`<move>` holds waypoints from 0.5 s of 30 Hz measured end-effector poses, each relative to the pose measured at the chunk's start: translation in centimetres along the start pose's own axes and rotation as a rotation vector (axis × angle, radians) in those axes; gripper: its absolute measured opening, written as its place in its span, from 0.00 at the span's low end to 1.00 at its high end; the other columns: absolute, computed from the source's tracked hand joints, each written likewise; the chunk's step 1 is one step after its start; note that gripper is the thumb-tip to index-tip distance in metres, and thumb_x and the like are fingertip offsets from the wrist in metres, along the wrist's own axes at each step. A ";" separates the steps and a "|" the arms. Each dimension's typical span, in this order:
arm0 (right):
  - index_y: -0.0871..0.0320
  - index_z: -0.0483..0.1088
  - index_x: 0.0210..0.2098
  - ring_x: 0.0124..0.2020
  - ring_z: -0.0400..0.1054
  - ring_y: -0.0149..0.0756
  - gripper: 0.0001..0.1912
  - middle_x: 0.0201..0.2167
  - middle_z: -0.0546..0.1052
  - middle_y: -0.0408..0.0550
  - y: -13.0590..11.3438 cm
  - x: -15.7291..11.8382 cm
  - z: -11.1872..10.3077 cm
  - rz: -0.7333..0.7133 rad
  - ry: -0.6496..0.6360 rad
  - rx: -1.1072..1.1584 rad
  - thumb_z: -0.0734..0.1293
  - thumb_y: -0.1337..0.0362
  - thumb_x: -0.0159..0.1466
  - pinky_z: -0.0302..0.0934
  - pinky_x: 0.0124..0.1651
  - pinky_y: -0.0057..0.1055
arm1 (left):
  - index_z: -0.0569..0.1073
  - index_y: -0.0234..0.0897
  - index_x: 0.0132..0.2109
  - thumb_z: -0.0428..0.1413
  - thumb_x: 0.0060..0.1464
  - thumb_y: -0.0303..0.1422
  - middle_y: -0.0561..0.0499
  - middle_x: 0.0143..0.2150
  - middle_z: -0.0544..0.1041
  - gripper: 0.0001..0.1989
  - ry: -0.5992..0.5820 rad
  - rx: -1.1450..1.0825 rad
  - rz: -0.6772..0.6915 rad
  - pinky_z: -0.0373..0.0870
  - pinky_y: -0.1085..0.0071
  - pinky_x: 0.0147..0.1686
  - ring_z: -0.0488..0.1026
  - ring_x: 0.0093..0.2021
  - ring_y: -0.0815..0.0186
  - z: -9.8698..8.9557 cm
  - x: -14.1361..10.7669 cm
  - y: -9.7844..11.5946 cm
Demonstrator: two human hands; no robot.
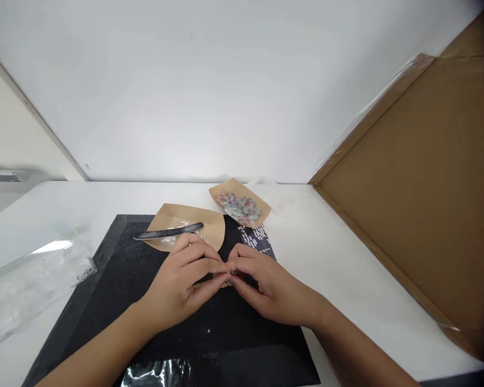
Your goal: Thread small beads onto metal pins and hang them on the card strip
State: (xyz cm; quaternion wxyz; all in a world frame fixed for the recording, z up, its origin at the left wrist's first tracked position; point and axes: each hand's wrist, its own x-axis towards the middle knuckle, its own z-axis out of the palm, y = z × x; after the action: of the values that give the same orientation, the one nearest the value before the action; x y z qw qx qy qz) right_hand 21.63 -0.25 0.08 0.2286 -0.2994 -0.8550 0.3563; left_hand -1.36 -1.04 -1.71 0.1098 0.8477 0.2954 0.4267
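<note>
My left hand point(191, 274) and my right hand point(258, 279) meet over the black mat point(242, 344), thumbs and fingertips pinched together around a tiny piece. That piece is mostly hidden by the fingers, and its kind cannot be made out. Just beyond my left hand stands a brown paper tray point(213, 223) with small white bits point(171, 236) in it. Across this tray lies a dark, narrow nail file point(169, 231). Part of another tan surface shows beneath my fingertips.
A second paper tray point(234, 185) at the back holds small pink and pale green wrapped pieces point(242, 208). A dark patterned sheet point(262, 242) lies beside the mat. Clear plastic bags point(32, 290) are at the left, a clear packet point(157, 373) in front. A cardboard panel point(419, 188) borders the right.
</note>
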 end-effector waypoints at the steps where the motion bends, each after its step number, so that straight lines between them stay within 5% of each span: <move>1: 0.57 0.71 0.42 0.41 0.67 0.35 0.07 0.41 0.70 0.47 0.0 0.0 -0.1 -0.007 0.002 0.002 0.61 0.67 0.75 0.65 0.45 0.32 | 0.79 0.40 0.47 0.63 0.63 0.26 0.49 0.41 0.80 0.07 0.009 0.001 -0.004 0.70 0.59 0.49 0.71 0.45 0.62 0.0 0.0 0.0; 15: 0.57 0.73 0.36 0.29 0.73 0.29 0.15 0.31 0.77 0.43 0.1 0.3 0.0 0.037 0.049 0.197 0.60 0.62 0.77 0.68 0.37 0.26 | 0.82 0.41 0.47 0.64 0.62 0.28 0.50 0.38 0.80 0.07 0.074 -0.123 -0.086 0.70 0.60 0.47 0.74 0.42 0.63 -0.3 0.2 0.4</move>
State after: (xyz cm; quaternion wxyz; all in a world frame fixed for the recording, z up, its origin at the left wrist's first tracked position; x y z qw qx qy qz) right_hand 21.47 0.01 0.08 0.2711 -0.2999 -0.8044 0.4354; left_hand -1.35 -1.23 -1.26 0.1688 0.8095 0.3087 0.4701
